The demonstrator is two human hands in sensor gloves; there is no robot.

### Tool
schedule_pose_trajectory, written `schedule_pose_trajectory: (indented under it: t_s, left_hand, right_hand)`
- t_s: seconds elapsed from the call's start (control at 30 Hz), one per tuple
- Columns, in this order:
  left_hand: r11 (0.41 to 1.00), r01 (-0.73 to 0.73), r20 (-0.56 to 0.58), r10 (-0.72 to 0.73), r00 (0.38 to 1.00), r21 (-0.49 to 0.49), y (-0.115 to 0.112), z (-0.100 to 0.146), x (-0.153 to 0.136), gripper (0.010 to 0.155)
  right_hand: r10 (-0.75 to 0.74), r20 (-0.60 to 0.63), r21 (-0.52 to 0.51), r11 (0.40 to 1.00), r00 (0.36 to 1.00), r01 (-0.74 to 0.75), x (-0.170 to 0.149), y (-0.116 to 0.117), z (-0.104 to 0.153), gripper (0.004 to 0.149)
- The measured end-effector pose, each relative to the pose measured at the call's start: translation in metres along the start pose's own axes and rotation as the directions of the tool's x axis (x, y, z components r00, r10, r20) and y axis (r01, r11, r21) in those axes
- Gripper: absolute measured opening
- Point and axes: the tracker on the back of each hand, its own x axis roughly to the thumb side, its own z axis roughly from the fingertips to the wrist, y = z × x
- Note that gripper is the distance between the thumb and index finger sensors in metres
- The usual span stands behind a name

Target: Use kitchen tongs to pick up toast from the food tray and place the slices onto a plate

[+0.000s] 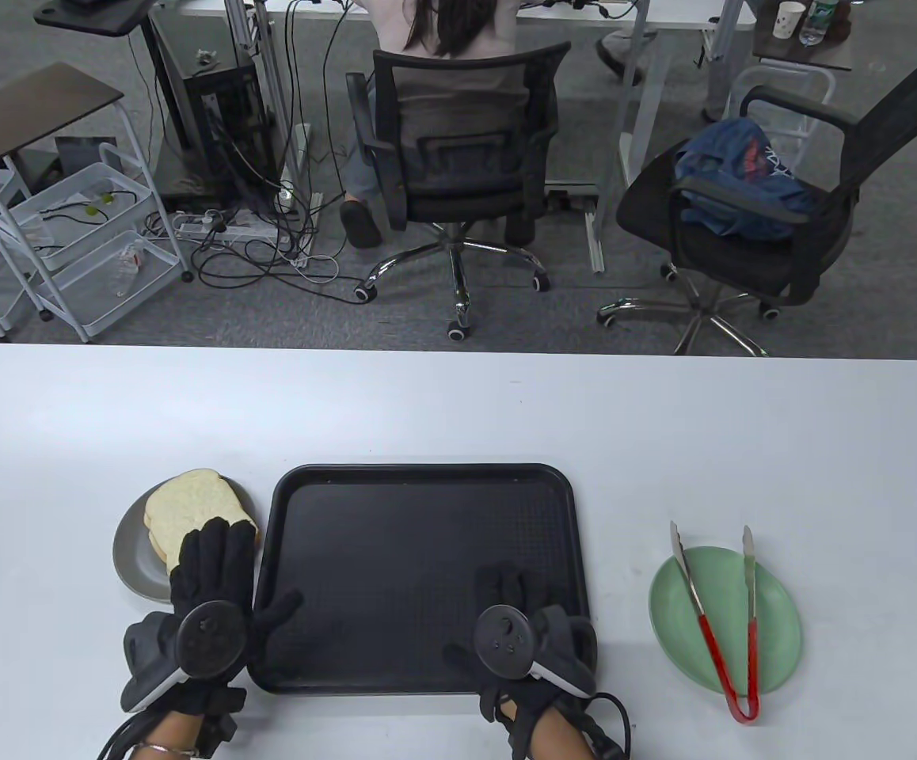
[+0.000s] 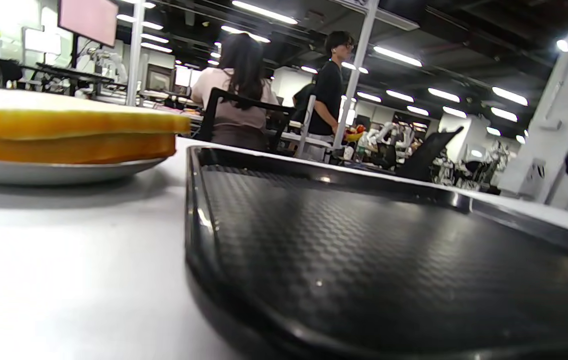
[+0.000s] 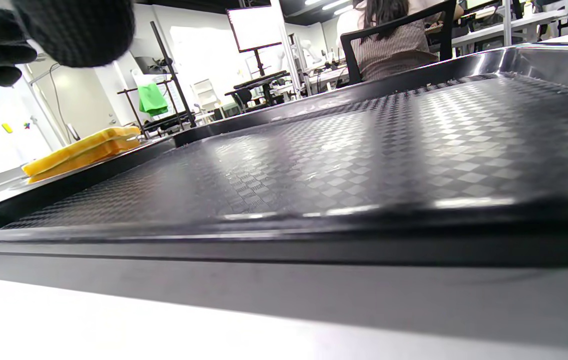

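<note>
Two pale toast slices (image 1: 185, 507) stacked on grey plate (image 1: 132, 554); both hands (image 1: 213, 586) (image 1: 518, 613) relaxed, holding nothing.

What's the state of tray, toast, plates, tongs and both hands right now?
food tray: empty, flat on the table.
toast: two slices stacked on the grey plate.
green plate: holds only the tongs.
tongs: open, lying across the green plate, unheld.
left hand: open, fingers over the toast and plate edge.
right hand: open, resting on the tray's near edge.
</note>
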Motion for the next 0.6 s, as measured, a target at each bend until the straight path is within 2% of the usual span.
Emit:
schedule_pose_trajectory:
  t_s: [0.27, 0.6]
  left_hand:
    - [0.996, 0.083, 0.1, -0.08, 0.992, -0.032, -0.009, 0.0, 0.024, 0.101]
    - [0.986, 0.141, 0.156, -0.126, 0.98, -0.091, -0.019, 0.001, 0.037, 0.102]
  right_hand:
    - [0.003, -0.001, 0.007, 1.0, 1.0, -0.003, 0.0, 0.001, 0.0, 0.098]
    - [0.003, 0.01, 0.015, 1.0, 1.0, -0.004, 0.002, 0.001, 0.0, 0.098]
